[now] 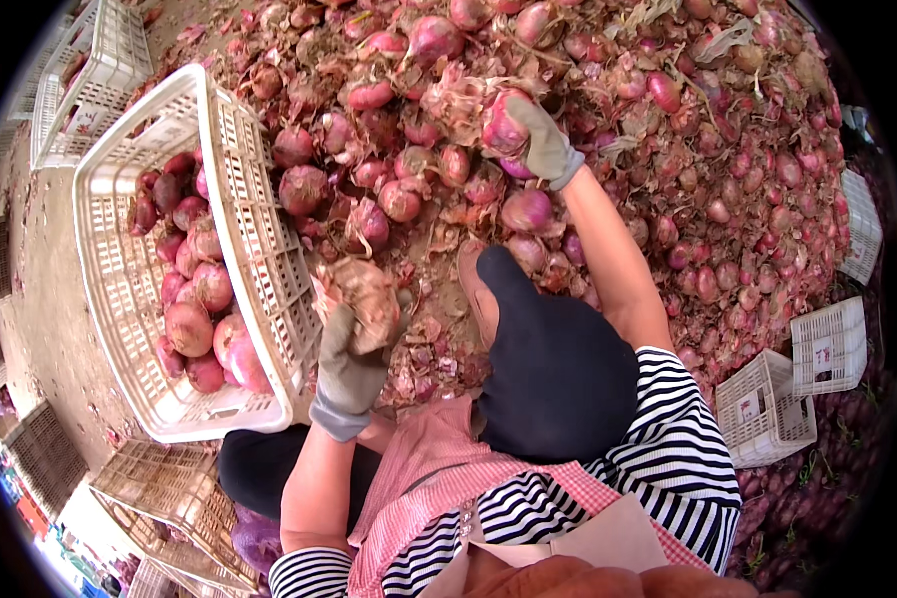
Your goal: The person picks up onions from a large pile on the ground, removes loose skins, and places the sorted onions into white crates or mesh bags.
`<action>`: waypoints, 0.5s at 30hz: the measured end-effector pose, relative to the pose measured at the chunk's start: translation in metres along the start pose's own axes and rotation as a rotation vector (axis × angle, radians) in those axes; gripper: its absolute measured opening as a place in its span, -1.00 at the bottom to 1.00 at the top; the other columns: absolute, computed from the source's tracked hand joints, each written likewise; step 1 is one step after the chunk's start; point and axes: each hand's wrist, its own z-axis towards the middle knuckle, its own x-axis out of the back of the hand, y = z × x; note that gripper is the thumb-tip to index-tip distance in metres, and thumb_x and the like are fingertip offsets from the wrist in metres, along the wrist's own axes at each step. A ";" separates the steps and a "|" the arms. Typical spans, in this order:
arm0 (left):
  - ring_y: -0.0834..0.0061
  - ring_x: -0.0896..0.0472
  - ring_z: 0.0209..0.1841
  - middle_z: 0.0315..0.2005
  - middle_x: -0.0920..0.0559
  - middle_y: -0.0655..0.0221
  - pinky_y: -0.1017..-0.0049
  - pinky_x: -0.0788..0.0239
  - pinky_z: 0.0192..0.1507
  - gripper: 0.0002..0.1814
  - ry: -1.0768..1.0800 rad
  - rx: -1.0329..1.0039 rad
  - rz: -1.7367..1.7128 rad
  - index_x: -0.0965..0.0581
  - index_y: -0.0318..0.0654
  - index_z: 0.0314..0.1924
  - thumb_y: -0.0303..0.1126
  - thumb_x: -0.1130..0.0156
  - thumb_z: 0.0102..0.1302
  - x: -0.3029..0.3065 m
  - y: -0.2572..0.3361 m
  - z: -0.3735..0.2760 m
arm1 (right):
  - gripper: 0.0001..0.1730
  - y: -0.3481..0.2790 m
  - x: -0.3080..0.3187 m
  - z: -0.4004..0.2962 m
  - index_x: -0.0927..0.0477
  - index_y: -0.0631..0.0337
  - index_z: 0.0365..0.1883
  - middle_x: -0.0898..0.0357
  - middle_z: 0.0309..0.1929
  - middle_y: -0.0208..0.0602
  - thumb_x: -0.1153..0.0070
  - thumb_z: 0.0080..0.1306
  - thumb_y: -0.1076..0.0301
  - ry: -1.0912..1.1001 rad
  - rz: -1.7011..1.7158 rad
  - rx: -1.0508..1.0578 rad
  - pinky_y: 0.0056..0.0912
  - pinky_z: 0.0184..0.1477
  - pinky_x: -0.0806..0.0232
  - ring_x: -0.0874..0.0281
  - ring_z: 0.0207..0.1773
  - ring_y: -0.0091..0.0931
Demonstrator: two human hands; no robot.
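Observation:
My left hand (pixel 350 374), in a grey work glove, is closed around a red onion (pixel 364 303) with loose papery skin. It is just right of a white plastic crate (pixel 243 187), which holds several red onions (pixel 190 329). Farther forward, my right hand (pixel 542 142), gloved too, grips a pinkish-red onion (pixel 504 128) at the near edge of a large onion heap (pixel 717 172). Dry skins (pixel 456 105) lie against that onion's left side. Whole onions (pixel 527 210) lie on the ground below my right hand.
Other white crates (pixel 93 82) stand at the far left. Brownish crates (pixel 166 482) sit behind the left knee. At the right, more white crates (pixel 766 411) rest beside the heap. My sandalled foot (pixel 480 288) is between my hands, and loose skins (pixel 433 359) litter the floor.

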 end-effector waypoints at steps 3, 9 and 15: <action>0.14 -0.38 0.42 0.38 -0.42 0.19 0.04 -0.23 0.41 -0.19 -0.013 -0.062 -0.056 -0.31 -0.11 0.44 0.28 -0.06 0.40 0.005 0.000 0.009 | -0.48 0.007 -0.032 -0.035 -0.27 0.27 0.36 -0.42 0.30 -0.08 0.09 0.54 0.20 -0.140 0.104 0.310 -0.17 0.30 -0.42 -0.46 0.33 -0.33; 0.15 -0.35 0.41 0.34 -0.46 0.24 -0.11 -0.19 0.38 -0.22 -0.052 -0.127 -0.171 -0.41 -0.04 0.37 0.37 0.06 0.41 -0.004 0.011 0.013 | -0.32 -0.071 -0.132 -0.079 -0.33 0.32 0.37 -0.53 0.23 -0.18 0.13 0.53 -0.07 -0.218 0.572 -0.268 -0.31 0.35 -0.35 -0.53 0.25 -0.41; 0.54 -0.63 0.05 0.03 -0.65 0.47 0.37 -0.48 0.17 -0.41 -0.348 -0.009 -0.250 -0.49 -0.09 0.24 0.17 -0.13 0.46 -0.004 0.005 -0.002 | -0.44 -0.117 -0.158 -0.096 -0.42 0.37 0.29 -0.61 0.07 -0.17 0.10 0.56 0.07 -0.487 -0.439 0.046 -0.36 0.21 -0.41 -0.59 0.10 -0.42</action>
